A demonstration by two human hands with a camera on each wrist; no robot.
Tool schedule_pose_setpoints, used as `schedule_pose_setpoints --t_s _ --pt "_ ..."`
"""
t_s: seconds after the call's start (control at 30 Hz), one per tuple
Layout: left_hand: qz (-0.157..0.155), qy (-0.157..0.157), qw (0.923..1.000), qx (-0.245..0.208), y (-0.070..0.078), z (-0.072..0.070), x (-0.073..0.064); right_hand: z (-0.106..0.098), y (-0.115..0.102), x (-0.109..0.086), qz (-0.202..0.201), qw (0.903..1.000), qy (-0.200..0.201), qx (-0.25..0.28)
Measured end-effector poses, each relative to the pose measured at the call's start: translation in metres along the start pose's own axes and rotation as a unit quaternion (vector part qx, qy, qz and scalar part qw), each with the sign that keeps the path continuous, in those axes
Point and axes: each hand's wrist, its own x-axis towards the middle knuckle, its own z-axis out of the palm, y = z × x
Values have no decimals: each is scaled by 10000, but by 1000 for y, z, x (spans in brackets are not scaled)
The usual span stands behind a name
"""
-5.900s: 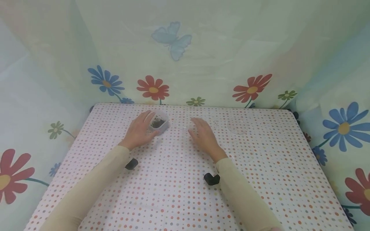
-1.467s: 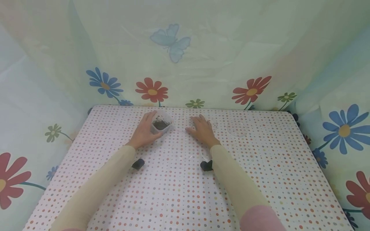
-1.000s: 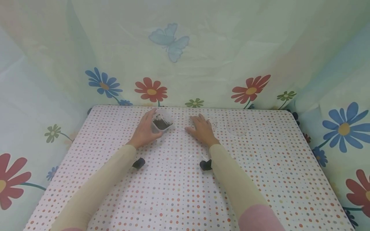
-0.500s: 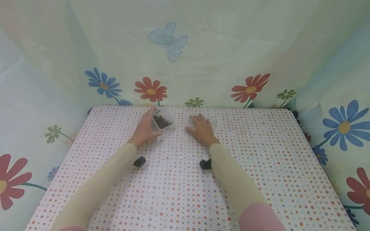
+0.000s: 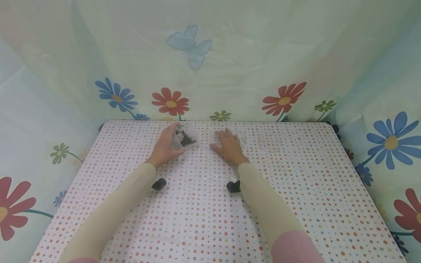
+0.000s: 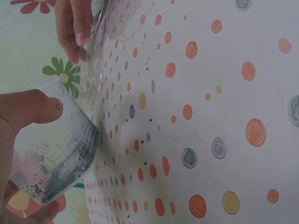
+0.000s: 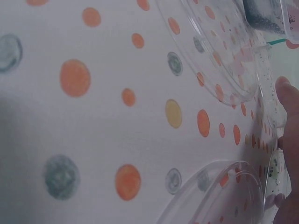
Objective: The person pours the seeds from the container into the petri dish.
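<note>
My left hand [image 5: 164,148] grips a clear plastic container [image 5: 186,138], thumb on the near side and fingers round the far side. The container leans to the right, and dark loose grains [image 6: 74,163] have slid toward its lower side, as the left wrist view shows. My right hand [image 5: 230,148] lies over a clear round dish [image 5: 244,140] to the right of the container, with relaxed, spread fingers at its rim. Small dark specks show in this dish. In the left wrist view the container's lower corner points toward the clear dish [image 6: 91,93] by my right hand.
More clear round dishes lie on the dotted table [image 5: 184,226]: one dish [image 5: 269,143] to the right, another dish [image 5: 208,174] nearer me. In the left wrist view a few dark specks [image 6: 150,120] dot the cloth. A flowered curtain [image 5: 246,65] rises behind the table.
My left hand has tipped the container steadily further to the right; its grains have shifted, baring part of the inside. Earlier, my right hand settled over the dish and has stayed there.
</note>
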Motion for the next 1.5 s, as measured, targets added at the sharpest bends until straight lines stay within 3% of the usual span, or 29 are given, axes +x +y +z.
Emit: schedule_pose_setpoints --t_s 0.57,0.87,1.5 --pt "144 6 9998 168 2 -1 1 2 1 0 45 10000 46 20" --pt "524 258 9981 200 3 -3 5 2 0 0 68 10000 38 28" --pt "589 -21 9969 517 10 -11 16 2 1 0 64 10000 0 75"
